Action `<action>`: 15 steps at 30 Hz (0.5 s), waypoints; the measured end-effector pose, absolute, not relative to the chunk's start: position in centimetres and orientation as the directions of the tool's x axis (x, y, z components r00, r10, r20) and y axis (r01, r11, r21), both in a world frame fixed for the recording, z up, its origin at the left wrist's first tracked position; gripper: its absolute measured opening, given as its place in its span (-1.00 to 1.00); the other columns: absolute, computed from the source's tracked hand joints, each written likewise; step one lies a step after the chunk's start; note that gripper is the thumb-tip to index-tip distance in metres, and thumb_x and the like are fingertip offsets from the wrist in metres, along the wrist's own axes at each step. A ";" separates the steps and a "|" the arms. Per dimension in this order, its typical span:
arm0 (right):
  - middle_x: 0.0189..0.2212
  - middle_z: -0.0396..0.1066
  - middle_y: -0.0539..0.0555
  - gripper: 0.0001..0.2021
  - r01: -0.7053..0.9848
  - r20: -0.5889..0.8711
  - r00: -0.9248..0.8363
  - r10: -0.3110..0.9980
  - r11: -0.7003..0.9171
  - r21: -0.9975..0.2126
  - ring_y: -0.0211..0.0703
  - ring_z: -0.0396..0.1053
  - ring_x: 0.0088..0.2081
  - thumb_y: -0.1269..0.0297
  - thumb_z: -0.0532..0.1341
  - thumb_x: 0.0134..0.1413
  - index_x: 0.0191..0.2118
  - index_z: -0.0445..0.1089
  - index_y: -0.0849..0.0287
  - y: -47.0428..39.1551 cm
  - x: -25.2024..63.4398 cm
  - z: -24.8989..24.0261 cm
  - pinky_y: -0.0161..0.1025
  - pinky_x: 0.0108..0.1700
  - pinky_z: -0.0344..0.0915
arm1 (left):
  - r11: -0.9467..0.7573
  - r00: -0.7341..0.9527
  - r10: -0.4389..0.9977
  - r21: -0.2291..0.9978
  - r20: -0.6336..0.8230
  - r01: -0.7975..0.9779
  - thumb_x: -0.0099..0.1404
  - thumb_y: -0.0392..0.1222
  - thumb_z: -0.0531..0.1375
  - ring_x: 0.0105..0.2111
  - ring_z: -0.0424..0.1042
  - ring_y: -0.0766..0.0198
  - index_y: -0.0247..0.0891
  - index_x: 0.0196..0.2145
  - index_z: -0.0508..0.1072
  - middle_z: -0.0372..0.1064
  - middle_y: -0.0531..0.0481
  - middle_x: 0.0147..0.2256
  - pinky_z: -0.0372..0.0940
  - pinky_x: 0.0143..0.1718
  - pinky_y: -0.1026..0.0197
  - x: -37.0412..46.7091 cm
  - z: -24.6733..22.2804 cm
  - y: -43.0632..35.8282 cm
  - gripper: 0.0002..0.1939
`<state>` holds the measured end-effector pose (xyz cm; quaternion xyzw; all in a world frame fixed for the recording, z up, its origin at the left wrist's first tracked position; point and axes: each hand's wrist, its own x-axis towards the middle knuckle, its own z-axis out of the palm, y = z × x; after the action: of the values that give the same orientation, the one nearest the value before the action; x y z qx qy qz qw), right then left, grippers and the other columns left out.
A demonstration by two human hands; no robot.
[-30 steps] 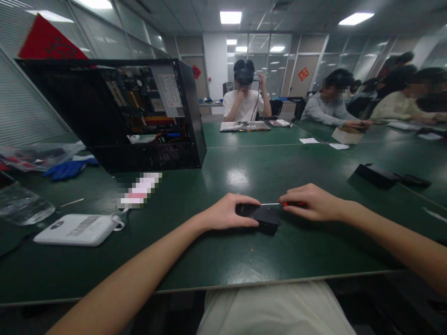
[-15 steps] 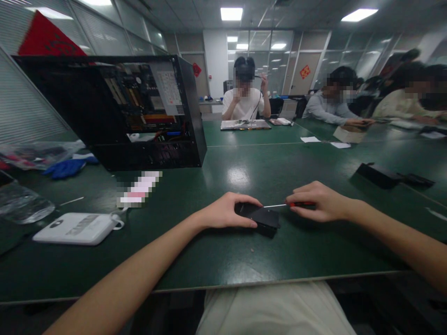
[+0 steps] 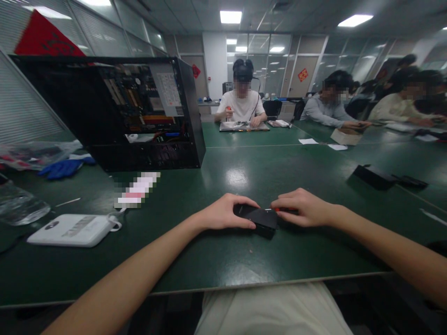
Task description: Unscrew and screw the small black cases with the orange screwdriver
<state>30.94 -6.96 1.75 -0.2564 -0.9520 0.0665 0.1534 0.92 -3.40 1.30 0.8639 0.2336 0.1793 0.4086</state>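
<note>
On the green table in front of me lies a small black box-like part (image 3: 263,218), its exact kind unclear. My left hand (image 3: 226,213) grips its left end, thumb along the near side and fingers over the far side. From the right, my right hand (image 3: 302,208) is closed around a screwdriver (image 3: 278,210) with a red and black handle. The screwdriver's thin metal shaft points left and meets the right part of the black piece; its tip is too small to make out.
An opened black computer case (image 3: 153,156) stands at the back left. Left of my arm lie a white power bank (image 3: 71,230), a clear bottle (image 3: 21,204) and blue gloves (image 3: 64,167). A black box (image 3: 375,177) lies to the right. Other people sit beyond the table.
My right hand has moved left with the screwdriver, bringing its shaft to the black part. My left hand keeps its hold. The person opposite has lowered both hands to the table.
</note>
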 end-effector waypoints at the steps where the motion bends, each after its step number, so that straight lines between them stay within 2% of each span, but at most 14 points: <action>1: -0.27 0.52 0.12 -0.71 0.468 0.273 -0.814 0.512 0.858 -0.212 -0.26 0.43 -0.32 0.22 0.09 0.44 0.05 0.47 0.24 -7.0 30.8 1.4 -0.33 -0.25 0.27 | -0.555 0.823 0.555 0.790 0.118 0.261 0.18 -0.01 0.46 -0.05 0.51 0.07 -0.23 0.07 0.59 0.58 -0.06 -0.06 0.31 0.01 0.13 0.9 1.2 -3.4 -0.47; 4: -0.25 0.53 0.14 -0.70 0.474 0.305 -0.797 0.521 0.853 -0.218 -0.24 0.45 -0.29 0.22 0.08 0.45 0.07 0.46 0.25 -7.2 30.8 0.8 -0.32 -0.23 0.30 | -0.549 0.814 0.569 0.791 0.117 0.270 0.16 0.01 0.47 -0.06 0.51 0.06 -0.23 0.07 0.59 0.58 -0.06 -0.06 0.31 0.01 0.13 1.0 1.1 -3.3 -0.45; 8: -0.25 0.53 0.13 -0.70 0.473 0.278 -0.814 0.509 0.860 -0.190 -0.25 0.44 -0.31 0.22 0.09 0.45 0.07 0.47 0.24 -6.9 31.3 1.4 -0.32 -0.25 0.29 | -0.545 0.827 0.552 0.798 0.110 0.257 0.17 0.01 0.47 -0.06 0.50 0.08 -0.22 0.08 0.58 0.57 -0.06 -0.05 0.30 0.00 0.15 0.8 1.3 -3.2 -0.45; 15: -0.24 0.53 0.14 -0.67 0.531 0.205 -0.817 0.539 0.842 -0.097 -0.22 0.45 -0.32 0.21 0.07 0.46 0.10 0.49 0.21 -7.3 30.9 3.5 -0.29 -0.28 0.25 | -0.488 0.824 0.566 0.814 0.021 0.315 0.18 0.03 0.45 -0.17 0.48 0.13 -0.26 0.10 0.57 0.55 -0.06 -0.14 0.30 -0.17 0.20 -0.2 1.7 -2.4 -0.42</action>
<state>30.95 -7.33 3.54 -0.2806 -0.9530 0.0175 0.1126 -0.16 -2.45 1.70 0.8504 0.2588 0.1444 0.4347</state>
